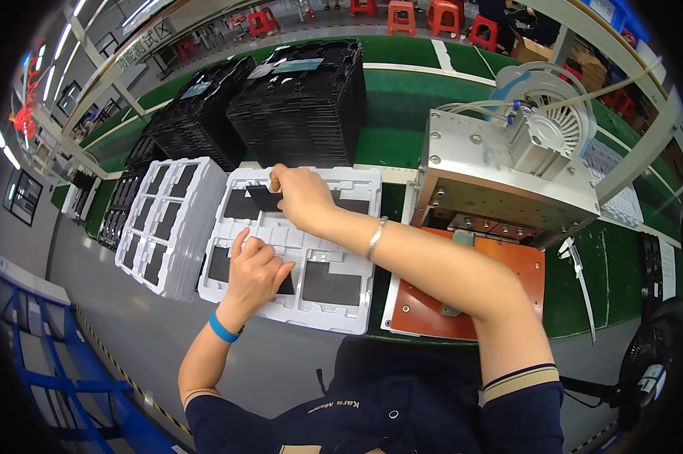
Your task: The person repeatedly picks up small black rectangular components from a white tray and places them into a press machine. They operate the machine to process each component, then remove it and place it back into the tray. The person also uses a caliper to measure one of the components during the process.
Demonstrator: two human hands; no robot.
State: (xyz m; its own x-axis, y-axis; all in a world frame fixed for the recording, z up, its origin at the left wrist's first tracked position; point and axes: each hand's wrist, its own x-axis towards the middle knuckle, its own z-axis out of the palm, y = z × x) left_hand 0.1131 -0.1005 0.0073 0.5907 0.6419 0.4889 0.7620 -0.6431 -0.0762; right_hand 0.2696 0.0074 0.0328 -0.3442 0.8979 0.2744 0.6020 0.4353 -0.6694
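Currently, we pinch a thin black panel in our right hand, with thumb and fingers clamped on its right side. It stands tilted at the far row of the white plastic tray; whether its lower edge touches the tray, we cannot tell. Our left hand is over the tray's near row, the fingers curled, thumb and forefinger apart. Beyond the tray's far edge rise black tray stacks, and just beside its left edge is a stack of white trays. Only a narrow gap separates its right edge from the orange base plate. More green surface extends around the caliper, near the workbench's front edge.
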